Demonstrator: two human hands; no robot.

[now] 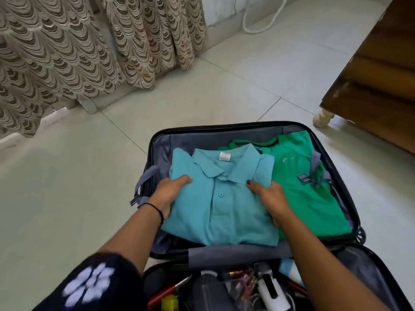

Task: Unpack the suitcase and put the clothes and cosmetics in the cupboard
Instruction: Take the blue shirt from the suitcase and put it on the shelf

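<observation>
The hard-shell suitcase (224, 127) is laid open on the tiled floor, and everything is placed in relation to it. In its far half a folded light blue polo shirt (221, 212) is held at both side edges. The left hand (166, 194) is closed on the shirt's left edge and the right hand (271, 198) on its right edge. Each thumb is laid on top, with the fingers apparently tucked beneath, a hold by which the fold can be kept intact when the shirt is raised. A folded green shirt (303, 182) is overlapped by the blue one and lies towards the suitcase's right wall. The grey packing straps (147, 176) are left undone and thrown aside, one over the left wall and one with its buckle (303, 177) across the green shirt, so the clothes are freed for removal. In the near half, small cosmetics and toiletries (247, 286) are seen jumbled and blurred, untouched. A wooden piece of furniture (377, 86) stands beyond the suitcase's right corner; whether it is the cupboard cannot be told. The task is judged to be at an early stage, with the first shirt about to be lifted out.
</observation>
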